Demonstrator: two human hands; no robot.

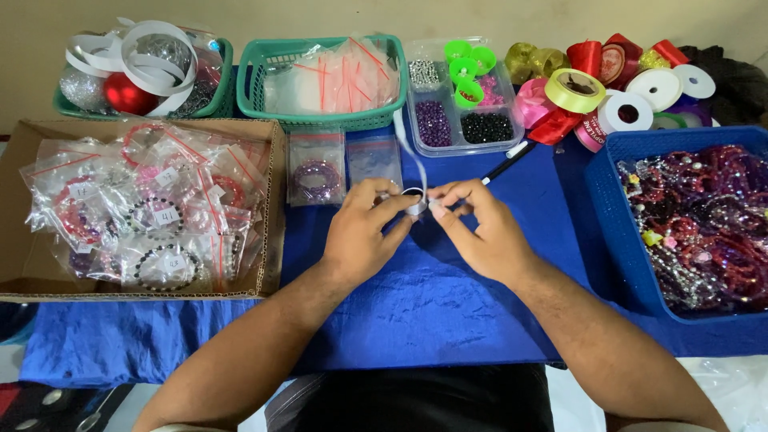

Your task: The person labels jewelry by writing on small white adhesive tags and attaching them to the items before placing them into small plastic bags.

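**Mid-surface: ribbon loop pinched between both hands**

At centre of surface (416, 304), left hand (360, 232) and right hand (480, 232) meeting fingertip to fingertip. Each grip pressed shut on one white ribbon (415, 172), loop held raised for working; tail trailing toward far edge. One cardboard box (272, 208) of bagged bracelets at left edge. One blue basket (608, 216) of beads at right edge. Two green baskets (264, 88), one bead tray (460, 144) along far edge, within reach.

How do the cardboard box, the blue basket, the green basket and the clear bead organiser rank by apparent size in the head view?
1. cardboard box
2. blue basket, partly cut off, so unsure
3. green basket
4. clear bead organiser
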